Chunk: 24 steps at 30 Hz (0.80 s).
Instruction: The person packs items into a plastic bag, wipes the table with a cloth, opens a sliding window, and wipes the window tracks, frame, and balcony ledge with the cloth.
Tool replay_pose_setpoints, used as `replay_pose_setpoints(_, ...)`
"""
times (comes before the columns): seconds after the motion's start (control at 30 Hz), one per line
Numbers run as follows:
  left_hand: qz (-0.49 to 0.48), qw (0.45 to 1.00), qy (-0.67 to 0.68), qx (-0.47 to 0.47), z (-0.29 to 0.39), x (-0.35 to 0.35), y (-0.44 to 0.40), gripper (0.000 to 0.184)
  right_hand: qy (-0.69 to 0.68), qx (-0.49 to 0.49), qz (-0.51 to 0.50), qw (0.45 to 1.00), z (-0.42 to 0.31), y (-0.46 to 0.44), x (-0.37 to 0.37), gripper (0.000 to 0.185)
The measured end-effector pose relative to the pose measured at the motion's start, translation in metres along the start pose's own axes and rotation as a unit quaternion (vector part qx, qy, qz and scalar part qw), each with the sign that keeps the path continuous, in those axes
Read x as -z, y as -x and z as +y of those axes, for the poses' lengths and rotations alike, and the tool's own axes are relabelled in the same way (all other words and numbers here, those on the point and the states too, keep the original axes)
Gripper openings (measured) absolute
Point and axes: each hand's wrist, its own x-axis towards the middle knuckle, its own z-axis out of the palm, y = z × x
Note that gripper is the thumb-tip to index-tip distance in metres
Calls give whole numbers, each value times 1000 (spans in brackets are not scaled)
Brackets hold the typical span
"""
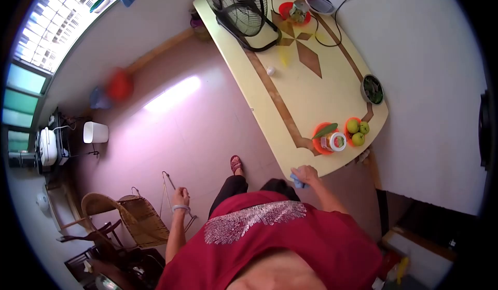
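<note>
My right hand [307, 174] is at the near corner of the cream table [290, 157], closed round a crumpled blue cloth [297, 181]. Just beyond it, an orange plate [317, 146] bears a jar [334, 141] with a white lid and a long green leaf [326, 129]. Beside that, several green fruits [358, 139] lie on a second orange plate [349, 125]. My left hand [180, 197], with a band at the wrist, hangs low over the floor at my side. Its fingers are curled in, and nothing shows in them.
A black fan [244, 15] stands on the table's far end, near a cable [340, 28]. A bowl of leafy greens [372, 89] sits by the wall, and a small white item [271, 71] lies mid-table. On my left are a wicker chair [145, 220] and a white bin [96, 133].
</note>
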Motion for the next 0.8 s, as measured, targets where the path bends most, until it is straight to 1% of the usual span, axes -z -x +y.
replay_pose_setpoints(0.07, 14, 997, -66, -36, 19, 17, -28, 17, -10, -4, 22, 1000, -11, 1, 3, 55)
replay_pose_setpoints(0.13, 14, 999, -30, -41, 49, 13, -51, 16, -2, 4, 47, 999, -22, -4, 8, 51)
replay_pose_setpoints(0.17, 15, 999, -12, -42, 65, 7, -61, 15, -20, 13, 61, 998, -23, -13, 6, 50)
replay_pose_setpoints(0.23, -34, 993, -22, -107, 92, -17, -85, 12, -58, 29, 88, 994, -23, -32, 1, 48)
replay_pose_setpoints(0.3, -85, 980, -61, -172, 135, -45, -98, 12, -138, 21, 106, 985, -27, -55, 9, 45)
replay_pose_setpoints(0.33, -108, 964, -102, -222, 160, -54, -102, 13, -181, 18, 115, 976, -32, -69, 15, 44)
replay_pose_setpoints(0.37, -132, 943, -143, -270, 184, -68, -105, 14, -204, 25, 148, 967, -31, -85, 18, 43)
replay_pose_setpoints(0.43, -171, 923, -139, -316, 227, -85, -115, 14, -255, 46, 212, 942, -30, -123, 20, 40)
replay_pose_setpoints(0.47, -184, 916, -149, -325, 245, -93, -120, 15, -250, 39, 204, 946, -24, -148, 22, 35)
replay_pose_setpoints(0.5, -197, 907, -163, -333, 259, -95, -127, 15, -216, 16, 205, 954, -28, -166, 31, 34)
replay_pose_setpoints(0.57, -195, 903, -163, -345, 270, -96, -148, 14, -140, -40, 192, 971, -38, -180, 63, 33)
replay_pose_setpoints(0.6, -193, 904, -163, -345, 274, -99, -160, 14, -137, -65, 145, 978, -40, -194, 80, 32)
replay_pose_setpoints(0.63, -191, 906, -164, -341, 283, -97, -167, 14, -124, -57, 152, 979, -42, -209, 91, 32)
replay_pose_setpoints(0.67, -185, 906, -204, -320, 292, -92, -174, 14, -110, -46, 156, 981, -45, -225, 99, 32)
replay_pose_setpoints(0.7, -176, 901, -216, -332, 284, -99, -189, 15, -93, -39, 159, 982, -43, -241, 107, 32)
replay_pose_setpoints(0.77, -185, 886, -261, -335, 278, -103, -215, 16, -73, -34, 155, 985, -51, -261, 132, 33)
replay_pose_setpoints(0.8, -208, 880, -268, -331, 287, -108, -221, 15, -65, -31, 159, 985, -49, -272, 141, 34)
